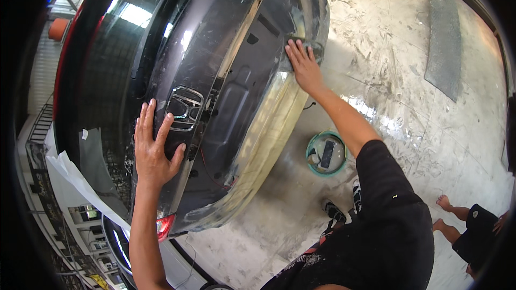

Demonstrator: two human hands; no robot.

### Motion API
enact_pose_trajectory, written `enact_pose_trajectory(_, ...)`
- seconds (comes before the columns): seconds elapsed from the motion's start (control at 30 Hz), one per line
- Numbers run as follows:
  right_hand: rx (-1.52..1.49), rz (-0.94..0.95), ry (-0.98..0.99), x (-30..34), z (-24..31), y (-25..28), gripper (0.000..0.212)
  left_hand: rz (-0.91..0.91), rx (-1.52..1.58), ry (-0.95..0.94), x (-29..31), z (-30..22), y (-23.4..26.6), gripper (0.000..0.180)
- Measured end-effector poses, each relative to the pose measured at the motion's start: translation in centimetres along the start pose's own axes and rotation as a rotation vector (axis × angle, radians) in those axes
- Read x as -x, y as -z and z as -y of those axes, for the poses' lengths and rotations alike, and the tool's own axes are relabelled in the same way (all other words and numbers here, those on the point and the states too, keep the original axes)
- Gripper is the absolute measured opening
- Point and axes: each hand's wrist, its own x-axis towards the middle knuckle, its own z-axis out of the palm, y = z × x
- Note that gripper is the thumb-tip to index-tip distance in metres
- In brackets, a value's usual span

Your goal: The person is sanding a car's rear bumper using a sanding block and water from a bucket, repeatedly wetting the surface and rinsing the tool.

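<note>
In front of me is the rear of a dark grey car. My left hand point(153, 147) lies flat with its fingers spread on the trunk lid point(185, 53), beside the chrome emblem point(185, 110). Farther right, my right hand point(305, 69) is stretched out, its fingertips pressing on the upper part of the bumper point(263, 145). The bumper is sanded in yellowish and grey patches. A dark grey patch point(285, 63) shows under and around those fingertips; whether it is a sheet of sandpaper or wet surface, I cannot tell.
A round teal tub point(308, 156) of water stands on the wet, stained floor, a dark block point(327, 154) inside it. A grey mat point(443, 37) lies at the far right. Another person point(473, 231) is at lower right. White masking sheet point(70, 169) hangs along the car's left side.
</note>
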Motion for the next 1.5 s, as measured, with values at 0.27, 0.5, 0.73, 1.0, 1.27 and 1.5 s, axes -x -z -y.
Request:
enact_pose_trajectory(0.27, -0.103, -0.019, 0.09, 0.0, -1.3, -0.8, 0.062, 0.028, -0.032, -0.012, 0.0, 0.1, -0.1, 0.074)
enact_pose_trajectory(0.5, -0.153, 0.051, 0.162, 2.2, -0.6, -1.9, 0.064, 0.008, -0.024, -0.011, -0.3, -0.1, 0.2, 0.071)
enact_pose_trajectory(0.73, -0.211, 0.024, 0.129, 3.9, 2.0, -2.1, 0.064, 0.022, -0.03, -0.009, -0.1, 0.0, 0.0, 0.072)
enact_pose_trajectory(1.0, -0.154, 0.039, 0.116, 4.4, 3.0, -1.4, 0.06, 0.018, -0.024, -0.014, -0.3, -0.1, -0.3, 0.072)
enact_pose_trajectory(1.27, -0.113, 0.037, 0.048, 2.2, 1.5, -0.4, 0.059, 0.003, -0.022, -0.024, -0.5, -0.1, -0.2, 0.073)
enact_pose_trajectory(1.5, -0.119, -0.025, -0.002, 1.1, 0.0, 0.3, 0.058, 0.008, -0.015, -0.027, -0.3, -0.1, -0.3, 0.073)
